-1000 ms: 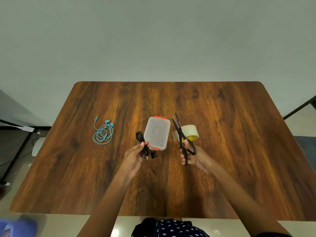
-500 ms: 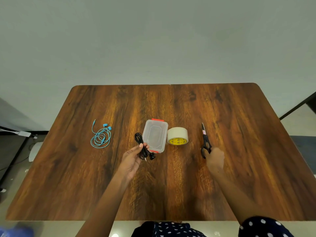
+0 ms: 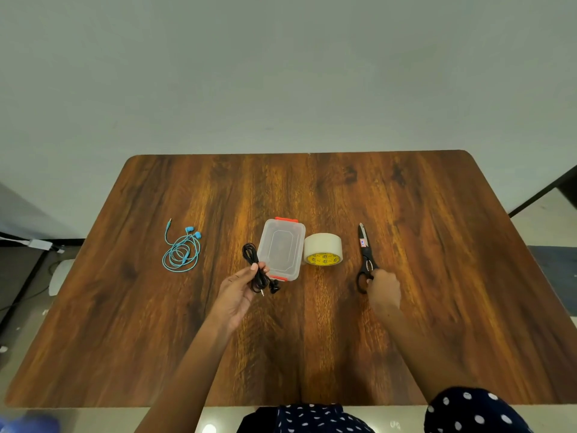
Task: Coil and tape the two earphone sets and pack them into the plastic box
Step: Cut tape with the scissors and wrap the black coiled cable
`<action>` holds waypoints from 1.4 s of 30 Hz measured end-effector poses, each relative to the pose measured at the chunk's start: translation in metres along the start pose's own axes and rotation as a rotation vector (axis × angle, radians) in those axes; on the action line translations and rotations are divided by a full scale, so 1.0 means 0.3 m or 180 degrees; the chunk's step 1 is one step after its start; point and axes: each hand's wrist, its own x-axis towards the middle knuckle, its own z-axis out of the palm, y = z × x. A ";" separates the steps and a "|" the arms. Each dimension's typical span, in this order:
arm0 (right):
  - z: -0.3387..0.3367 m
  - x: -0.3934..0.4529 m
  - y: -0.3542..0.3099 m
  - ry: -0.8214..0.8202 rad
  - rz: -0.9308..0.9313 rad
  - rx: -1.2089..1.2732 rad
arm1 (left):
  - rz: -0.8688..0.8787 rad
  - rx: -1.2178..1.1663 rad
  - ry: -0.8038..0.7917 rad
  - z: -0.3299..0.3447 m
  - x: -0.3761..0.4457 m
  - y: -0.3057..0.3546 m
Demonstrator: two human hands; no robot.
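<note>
My left hand [image 3: 239, 290] pinches a coiled black earphone set [image 3: 256, 267] just left of the clear plastic box [image 3: 282, 249], whose lid with orange clips is on. A blue earphone set [image 3: 182, 250] lies loosely coiled on the table's left side. A roll of beige tape [image 3: 323, 249] stands right of the box. Black scissors [image 3: 365, 259] lie closed on the table further right, blades pointing away from me. My right hand [image 3: 383, 290] rests at their handles, fingers curled around the handle loops.
The wooden table [image 3: 437, 276] stretches wide around these items, with its near edge just before my body. A cable and a white object lie on the floor beyond the table's left edge.
My right hand carried the scissors from above the tape to the right and laid them on the table. My left hand kept its hold on the black earphones.
</note>
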 end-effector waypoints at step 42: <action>-0.184 -0.249 -0.441 -0.0029 -0.2444 0.2626 | 0.0021 0.0020 -0.0789 0.108 -0.044 0.081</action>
